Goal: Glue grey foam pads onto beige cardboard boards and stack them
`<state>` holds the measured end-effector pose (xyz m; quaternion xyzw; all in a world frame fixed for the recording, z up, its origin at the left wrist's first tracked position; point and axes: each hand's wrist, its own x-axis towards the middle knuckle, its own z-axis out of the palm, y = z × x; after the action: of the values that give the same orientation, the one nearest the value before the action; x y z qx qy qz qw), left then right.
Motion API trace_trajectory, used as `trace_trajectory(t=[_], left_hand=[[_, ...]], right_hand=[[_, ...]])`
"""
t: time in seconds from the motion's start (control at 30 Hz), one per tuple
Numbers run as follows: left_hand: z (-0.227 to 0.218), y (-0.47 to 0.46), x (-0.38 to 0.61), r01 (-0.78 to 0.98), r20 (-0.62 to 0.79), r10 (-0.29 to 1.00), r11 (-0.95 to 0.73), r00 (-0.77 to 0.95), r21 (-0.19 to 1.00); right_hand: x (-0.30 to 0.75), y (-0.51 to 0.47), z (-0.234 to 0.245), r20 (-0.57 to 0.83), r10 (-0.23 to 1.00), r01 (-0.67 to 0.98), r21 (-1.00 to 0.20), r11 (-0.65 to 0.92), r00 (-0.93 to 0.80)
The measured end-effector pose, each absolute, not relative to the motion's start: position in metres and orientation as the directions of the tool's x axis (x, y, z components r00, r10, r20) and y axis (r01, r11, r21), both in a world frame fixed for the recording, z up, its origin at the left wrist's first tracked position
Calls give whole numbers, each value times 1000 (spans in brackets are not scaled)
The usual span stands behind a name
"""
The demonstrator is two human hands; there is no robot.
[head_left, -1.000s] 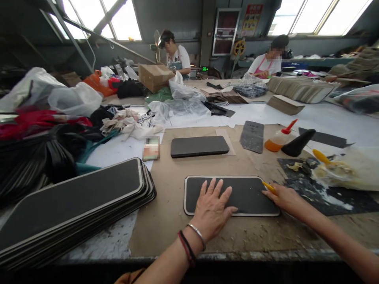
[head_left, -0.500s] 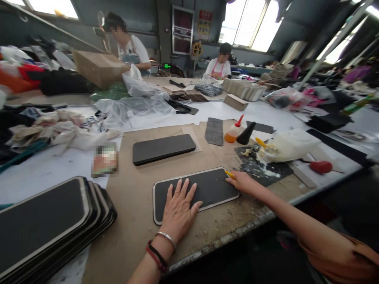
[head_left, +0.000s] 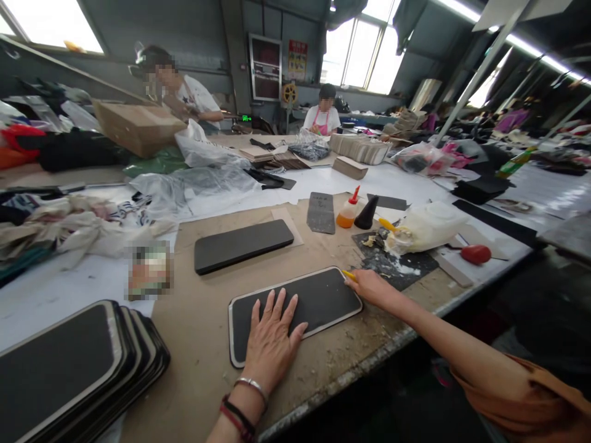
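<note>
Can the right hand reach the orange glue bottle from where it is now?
Probably yes: only bare cardboard lies between the right hand and the glue bottle, though it holds a yellow tool.

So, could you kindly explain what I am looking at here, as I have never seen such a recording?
There is no machine here: a person wears a camera on the head, so the one view looks forward and down at their two hands. The left hand lies flat on a black panel with a pale edge, on the brown-covered table. The right hand holds a yellow tool at the panel's right end. To the left is a stack of like panels; behind, another dark panel, an orange squeeze bottle and a black cone. A co-worker and another person are at the far end.
</note>
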<state>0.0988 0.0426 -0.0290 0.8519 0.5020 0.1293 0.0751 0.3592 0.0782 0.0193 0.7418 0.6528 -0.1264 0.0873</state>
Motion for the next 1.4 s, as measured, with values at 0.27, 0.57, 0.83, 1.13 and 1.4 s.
trace_trajectory(t=[0.27, 0.57, 0.83, 1.13, 1.4], left_hand=[[-31, 37, 67, 676, 249, 966, -224, 62, 702], [-9, 35, 18, 59, -296, 920, 321, -256, 945], [6, 42, 17, -110, -431, 899, 422, -80, 900], [9, 15, -12, -171, -535, 822, 509, -196, 844], [7, 8, -17, -161, -592, 778, 569, -212, 806]], right_hand=[[363, 59, 22, -268, 953, 986, -46, -163, 145], [361, 56, 16, -294, 951, 993, -49, -110, 91], [358, 63, 31, -351, 924, 967, -142, -212, 152], [348, 60, 35, -330, 933, 973, -123, -194, 144], [323, 72, 30, -435, 896, 942, -251, -222, 95]])
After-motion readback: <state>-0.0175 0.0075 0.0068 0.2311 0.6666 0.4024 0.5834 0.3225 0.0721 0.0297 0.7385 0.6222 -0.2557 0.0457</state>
